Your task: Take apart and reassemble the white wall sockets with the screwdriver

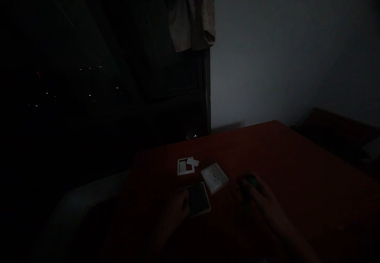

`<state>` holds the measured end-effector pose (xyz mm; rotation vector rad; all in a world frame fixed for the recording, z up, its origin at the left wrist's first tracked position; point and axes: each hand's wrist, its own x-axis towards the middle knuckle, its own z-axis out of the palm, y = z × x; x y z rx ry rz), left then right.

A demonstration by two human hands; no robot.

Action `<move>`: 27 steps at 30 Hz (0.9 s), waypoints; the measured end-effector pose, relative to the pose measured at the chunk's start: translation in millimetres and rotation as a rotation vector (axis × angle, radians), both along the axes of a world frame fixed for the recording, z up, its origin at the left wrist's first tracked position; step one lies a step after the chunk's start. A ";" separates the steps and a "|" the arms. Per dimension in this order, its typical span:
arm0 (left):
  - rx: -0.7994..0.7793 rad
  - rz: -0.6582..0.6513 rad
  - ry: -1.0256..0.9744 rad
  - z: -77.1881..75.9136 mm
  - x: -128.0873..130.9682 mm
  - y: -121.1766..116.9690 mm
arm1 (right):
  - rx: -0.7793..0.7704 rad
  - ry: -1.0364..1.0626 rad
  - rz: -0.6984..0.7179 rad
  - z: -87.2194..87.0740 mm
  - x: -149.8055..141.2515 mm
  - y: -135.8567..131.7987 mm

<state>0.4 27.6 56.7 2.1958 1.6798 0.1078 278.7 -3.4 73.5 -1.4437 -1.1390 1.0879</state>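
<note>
In dim light my left hand (179,205) is closed at the left edge of a square white-rimmed panel with a dark face (199,199), which looks like the back of a switch plate. My right hand (258,191) is wrapped around a dark green object (251,180), perhaps a tool handle; its shape is lost in the dark. Between the hands, a little farther off, lies a white wall socket (214,177), face up. Left of it lies a white frame (179,167), with a small white cover piece (192,162) resting across its corner.
The reddish table (252,148) extends back toward a pale wall (282,57). A dark window (89,80) with points of light is at the left. Cloth (191,15) hangs above the window's edge. Something dark (335,132) stands beyond the table's right side.
</note>
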 end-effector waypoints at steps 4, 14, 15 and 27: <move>0.020 0.027 -0.016 6.5 -1.3 -4.4 | -0.031 -0.185 0.254 -2.1 -23.4 12.7; 0.136 0.085 -0.054 14.7 6.9 -18.4 | -0.066 -0.378 0.516 -8.6 -70.8 29.2; 0.130 0.094 -0.049 14.0 8.4 -18.8 | -0.046 -0.388 0.524 -5.8 -72.3 27.9; 0.044 0.357 -0.406 -3.0 11.8 -26.1 | 0.027 -0.664 0.502 21.1 -72.2 15.8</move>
